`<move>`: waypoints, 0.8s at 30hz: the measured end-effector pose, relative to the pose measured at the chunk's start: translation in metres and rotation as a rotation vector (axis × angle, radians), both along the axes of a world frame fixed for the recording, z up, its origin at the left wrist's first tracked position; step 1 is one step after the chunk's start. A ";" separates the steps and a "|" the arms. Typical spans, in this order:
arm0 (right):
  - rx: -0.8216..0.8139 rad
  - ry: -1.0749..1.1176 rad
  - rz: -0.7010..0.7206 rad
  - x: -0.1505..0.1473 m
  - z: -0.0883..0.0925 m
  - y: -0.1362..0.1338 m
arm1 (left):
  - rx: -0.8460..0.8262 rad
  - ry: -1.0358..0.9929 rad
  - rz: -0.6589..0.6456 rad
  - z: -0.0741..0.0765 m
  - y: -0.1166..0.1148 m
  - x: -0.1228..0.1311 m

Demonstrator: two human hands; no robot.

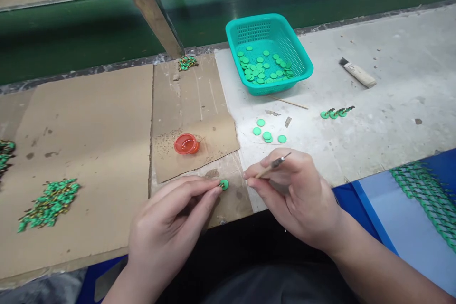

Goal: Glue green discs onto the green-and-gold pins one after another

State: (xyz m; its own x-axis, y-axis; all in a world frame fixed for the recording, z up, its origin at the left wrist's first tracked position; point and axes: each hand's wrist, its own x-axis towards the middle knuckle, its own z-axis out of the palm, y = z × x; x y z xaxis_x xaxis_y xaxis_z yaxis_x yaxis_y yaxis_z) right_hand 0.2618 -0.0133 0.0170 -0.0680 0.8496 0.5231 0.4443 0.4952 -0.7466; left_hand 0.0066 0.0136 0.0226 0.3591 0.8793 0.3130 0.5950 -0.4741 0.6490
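Between thumb and forefinger, my left hand (pixel 174 218) pinches a small part at the edge of a green disc (pixel 224 184). Much of that part is hidden by the fingertips. My right hand (pixel 299 194) holds a slim wooden-handled tool (pixel 273 165) with a dark collar and thin metal tip pointing up and away; it is apart from the disc. Several loose green discs (pixel 267 136) lie beyond my right hand. A small red cup (pixel 186 144) of liquid stands on cardboard past my left hand. Three discs with dark, gold-flecked pieces (pixel 333 113) lie in a row at right.
A teal basket (pixel 306 73) holds many green discs. A thin stick (pixel 288 102) lies before it, and a white tube (pixel 357 72) farther right. Piles of small green-and-gold parts (pixel 52 204) lie on cardboard (pixel 107 142) at left. A metal post (pixel 149 7) rises behind.
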 end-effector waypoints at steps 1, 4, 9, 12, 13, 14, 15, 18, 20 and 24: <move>0.009 -0.051 0.001 0.001 0.003 0.000 | 0.013 0.004 -0.009 0.000 0.000 0.000; 0.015 -0.187 0.032 0.005 0.008 -0.001 | 0.048 0.016 -0.038 -0.001 0.000 0.001; -0.057 -0.158 0.087 0.009 0.007 0.000 | 0.062 0.028 -0.034 0.002 -0.001 0.004; -0.118 -0.061 0.092 0.003 0.006 0.006 | 0.051 0.023 -0.017 0.002 -0.001 0.005; -0.125 -0.043 0.106 0.000 0.005 0.009 | 0.058 0.021 -0.006 0.002 -0.001 0.006; -0.128 -0.034 0.126 -0.003 0.004 0.012 | 0.062 0.023 0.008 0.002 -0.001 0.006; -0.131 -0.030 0.147 -0.006 0.003 0.014 | 0.067 0.023 0.022 0.001 -0.002 0.007; -0.151 -0.014 0.192 -0.012 -0.001 0.018 | 0.046 0.007 0.059 0.001 -0.002 0.009; -0.157 0.000 0.197 -0.013 -0.003 0.019 | 0.012 -0.013 0.076 0.001 -0.002 0.010; -0.142 0.003 0.187 -0.014 -0.005 0.018 | -0.041 -0.026 0.109 0.002 -0.004 0.010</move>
State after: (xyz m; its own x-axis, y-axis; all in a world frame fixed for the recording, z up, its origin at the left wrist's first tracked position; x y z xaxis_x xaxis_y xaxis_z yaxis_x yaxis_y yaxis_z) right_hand 0.2483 0.0048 0.0121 -0.2299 0.8873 0.3999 0.3521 0.4589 -0.8157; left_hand 0.0169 0.0100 0.0242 0.2527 0.9250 0.2837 0.6241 -0.3799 0.6828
